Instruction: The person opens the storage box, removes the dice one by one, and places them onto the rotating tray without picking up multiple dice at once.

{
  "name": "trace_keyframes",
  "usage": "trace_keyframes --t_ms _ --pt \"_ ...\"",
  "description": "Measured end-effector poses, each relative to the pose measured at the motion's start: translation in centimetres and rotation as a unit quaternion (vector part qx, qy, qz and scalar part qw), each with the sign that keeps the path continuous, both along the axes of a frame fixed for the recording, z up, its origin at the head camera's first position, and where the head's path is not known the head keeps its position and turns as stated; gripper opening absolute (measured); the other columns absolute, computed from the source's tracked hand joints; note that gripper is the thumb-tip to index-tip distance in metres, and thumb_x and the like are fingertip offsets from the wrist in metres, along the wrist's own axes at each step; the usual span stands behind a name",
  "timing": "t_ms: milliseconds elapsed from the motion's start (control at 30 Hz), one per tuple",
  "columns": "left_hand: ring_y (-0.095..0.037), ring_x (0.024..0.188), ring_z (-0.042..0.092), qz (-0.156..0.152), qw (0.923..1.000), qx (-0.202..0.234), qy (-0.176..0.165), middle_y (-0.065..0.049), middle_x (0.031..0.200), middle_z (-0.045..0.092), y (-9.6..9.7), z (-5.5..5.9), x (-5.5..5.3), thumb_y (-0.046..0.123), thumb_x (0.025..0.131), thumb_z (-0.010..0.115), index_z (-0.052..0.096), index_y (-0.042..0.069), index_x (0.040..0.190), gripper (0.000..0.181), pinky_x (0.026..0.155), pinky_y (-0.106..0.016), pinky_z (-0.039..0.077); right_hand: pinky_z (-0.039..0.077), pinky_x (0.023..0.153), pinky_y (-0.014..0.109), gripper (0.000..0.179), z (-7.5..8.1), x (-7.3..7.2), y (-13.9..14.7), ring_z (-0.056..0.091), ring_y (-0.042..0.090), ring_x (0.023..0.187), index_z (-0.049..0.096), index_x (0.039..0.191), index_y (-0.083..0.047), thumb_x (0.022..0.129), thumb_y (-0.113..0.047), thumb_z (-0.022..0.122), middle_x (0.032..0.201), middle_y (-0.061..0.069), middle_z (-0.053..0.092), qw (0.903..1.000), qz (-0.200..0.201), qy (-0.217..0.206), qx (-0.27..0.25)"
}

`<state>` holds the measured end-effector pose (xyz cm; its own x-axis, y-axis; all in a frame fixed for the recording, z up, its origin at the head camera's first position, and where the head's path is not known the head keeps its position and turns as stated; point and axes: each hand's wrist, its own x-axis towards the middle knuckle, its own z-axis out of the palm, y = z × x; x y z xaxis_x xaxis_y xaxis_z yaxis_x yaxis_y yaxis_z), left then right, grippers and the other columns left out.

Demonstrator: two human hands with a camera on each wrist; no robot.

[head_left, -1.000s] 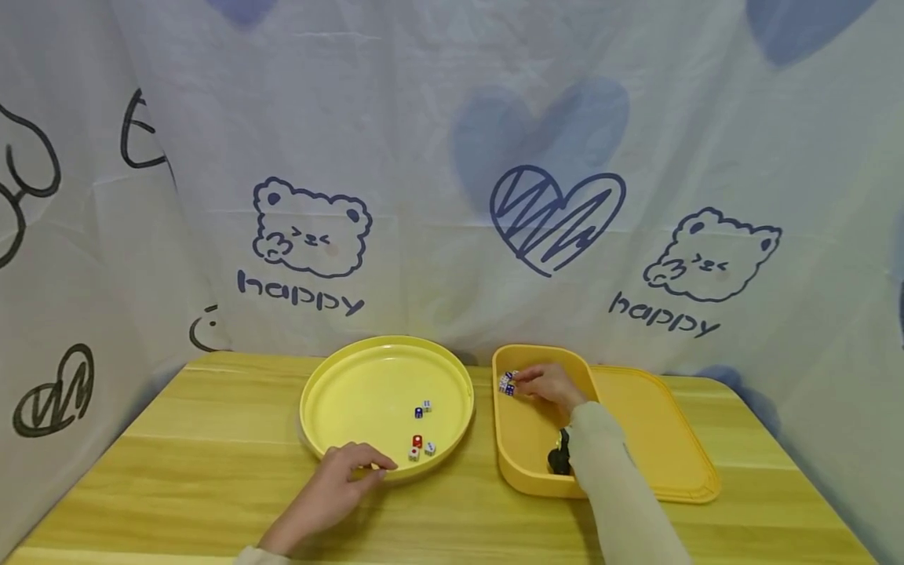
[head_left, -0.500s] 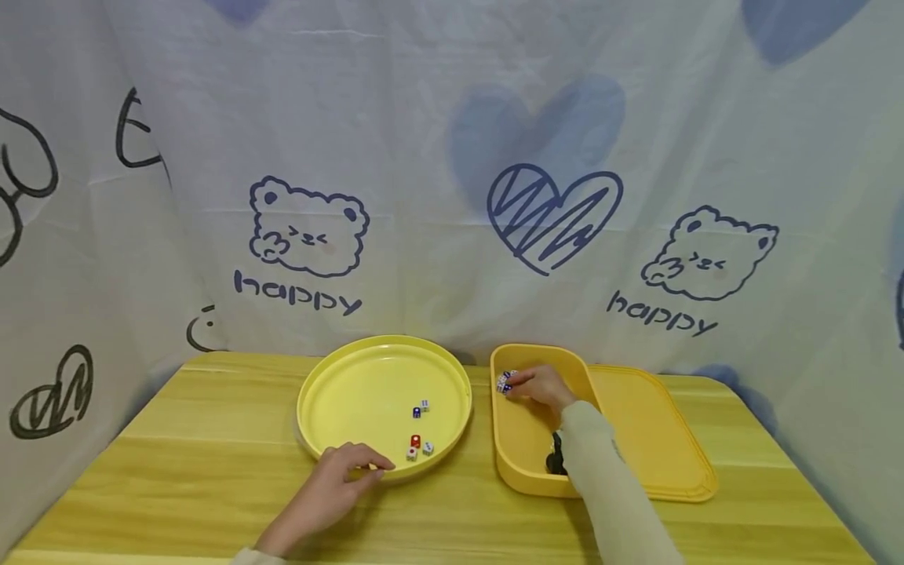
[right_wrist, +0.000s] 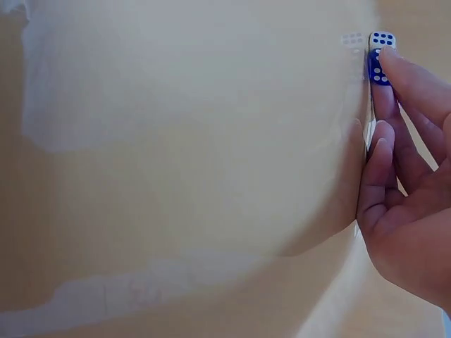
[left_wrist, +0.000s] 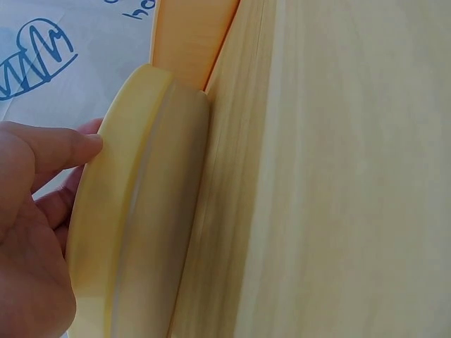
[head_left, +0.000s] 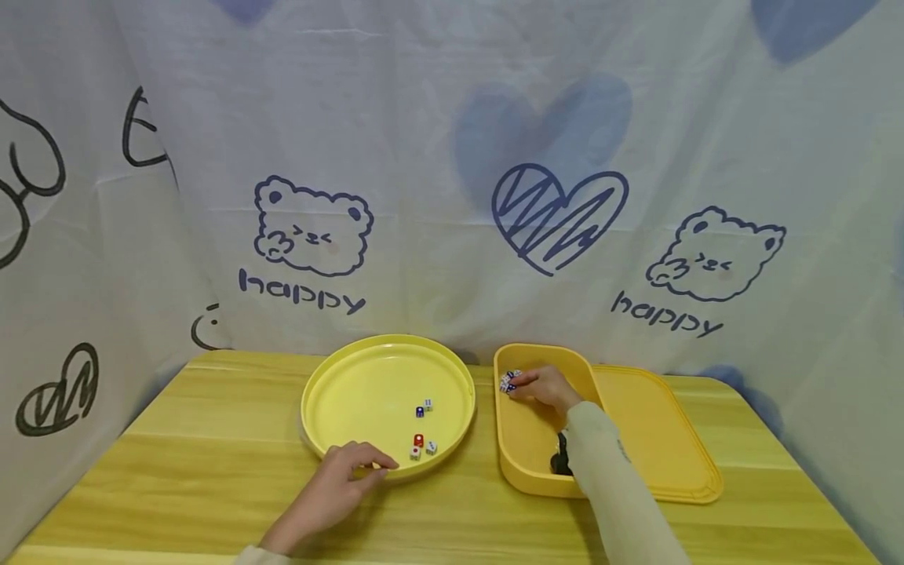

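Note:
My left hand [head_left: 346, 479] pinches the near rim of a round yellow tray [head_left: 367, 392]; the left wrist view shows a digit on its outer wall [left_wrist: 116, 190] and other fingers behind. Inside the tray lie a red die [head_left: 419, 440], a blue die [head_left: 420, 412] and several white dice [head_left: 431, 448]. My right hand [head_left: 547, 387] reaches into an orange-yellow box [head_left: 537, 485], at a small cluster of blue and white dice [head_left: 506, 382] in its far left corner. Up close, its fingertips pinch a blue die [right_wrist: 375, 74], with a white die [right_wrist: 382, 37] right against it.
A black object [head_left: 560, 459] lies at the box's near end, partly covered by the right sleeve. To the right of the box, its matching flat lid [head_left: 657, 431] lies on the wooden table [head_left: 184, 463]. A printed white curtain [head_left: 424, 157] hangs behind.

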<state>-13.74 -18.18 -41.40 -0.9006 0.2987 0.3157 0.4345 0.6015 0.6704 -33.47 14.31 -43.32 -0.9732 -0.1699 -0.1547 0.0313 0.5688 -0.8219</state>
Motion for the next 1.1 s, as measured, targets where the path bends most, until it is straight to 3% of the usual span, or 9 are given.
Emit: trace_keyframes --t_ms 200,400,600,767,900,1100 --pt "-0.009 0.089 0.059 0.004 1.0 -0.001 -0.004 0.013 0.094 0.07 -0.1 0.0 0.0 0.006 0.088 0.068 0.074 0.018 0.096 0.016 0.085 -0.041 0.036 0.041 0.074 0.026 0.018 0.4 0.3 -0.2 0.054 0.022 0.089 0.073 0.099 0.005 0.083 -0.004 0.075 0.102 0.014 0.068 0.9999 0.007 0.014 -0.002" --pt "-0.01 0.092 0.06 0.002 1.0 0.002 -0.006 0.014 0.094 0.069 -0.2 -0.3 0.0 0.005 0.088 0.067 0.073 0.018 0.096 0.017 0.09 -0.048 0.034 0.041 0.069 0.024 0.018 0.4 0.2 -0.4 0.053 0.019 0.084 0.072 0.098 0.006 0.083 -0.003 0.075 0.097 0.013 0.068 0.9996 0.017 0.02 -0.006" --pt "-0.007 0.09 0.058 -0.003 0.9999 0.002 0.009 0.014 0.094 0.069 -0.1 -0.8 0.0 0.005 0.087 0.068 0.074 0.018 0.096 0.016 0.086 -0.041 0.036 0.045 0.064 0.025 0.021 0.5 -0.2 0.3 0.055 0.014 0.074 0.07 0.101 0.009 0.083 -0.002 0.072 0.091 0.009 0.07 0.9987 0.021 0.011 -0.045" --pt "-0.005 0.087 0.057 -0.001 0.9999 -0.001 0.015 0.015 0.093 0.069 0.0 -0.9 -0.1 0.006 0.087 0.069 0.074 0.019 0.095 0.017 0.082 -0.036 0.036 0.048 0.068 0.029 0.024 1.8 0.1 0.8 0.059 0.019 0.075 0.065 0.108 0.013 0.087 0.0 0.065 0.093 0.014 0.07 0.996 0.036 0.012 -0.08" --pt "-0.005 0.087 0.057 -0.001 0.9999 -0.002 0.01 0.015 0.093 0.069 0.0 -0.7 -0.1 0.006 0.087 0.068 0.074 0.019 0.095 0.017 0.083 -0.037 0.036 0.049 0.076 0.037 0.023 3.1 0.2 0.7 0.058 0.027 0.083 0.066 0.109 0.009 0.09 -0.004 0.064 0.097 0.015 0.069 0.9973 0.05 0.024 -0.047" --pt "-0.005 0.088 0.058 -0.001 1.0 0.0 0.003 0.014 0.093 0.07 0.0 -0.4 -0.1 0.005 0.087 0.068 0.074 0.019 0.095 0.017 0.083 -0.037 0.036 0.047 0.089 0.045 0.025 5.0 0.1 0.5 0.055 0.027 0.097 0.068 0.111 0.003 0.092 -0.012 0.067 0.108 0.012 0.066 0.9983 0.047 0.022 -0.024"
